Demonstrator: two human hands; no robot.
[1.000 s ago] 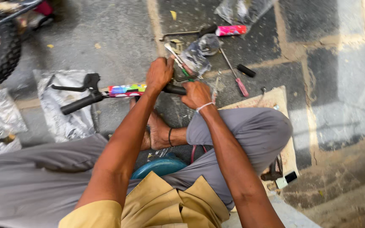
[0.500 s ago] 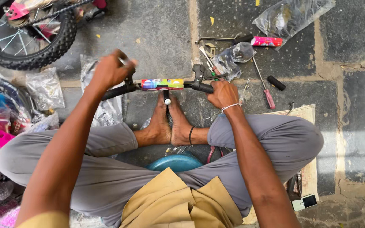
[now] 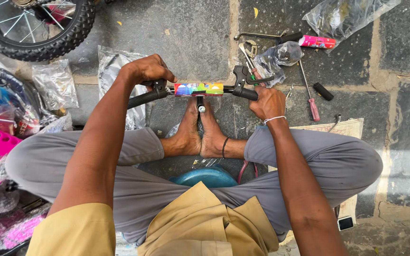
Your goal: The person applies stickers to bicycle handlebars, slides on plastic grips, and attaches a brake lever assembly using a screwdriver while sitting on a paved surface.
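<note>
Both hands, left (image 3: 147, 71) and right (image 3: 267, 102), grip the handlebar (image 3: 198, 89), arms outstretched.

A single head-worn camera is looking almost straight down from above the seated person, close over the crossed legs, facing the stone floor (image 3: 191, 33) ahead; no second view is sharing the scene.

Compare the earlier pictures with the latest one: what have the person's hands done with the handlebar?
The left hand left the bar's middle and moved out to the left brake lever. The right hand stayed on the right grip, and the handlebar stayed held between the feet.
</note>
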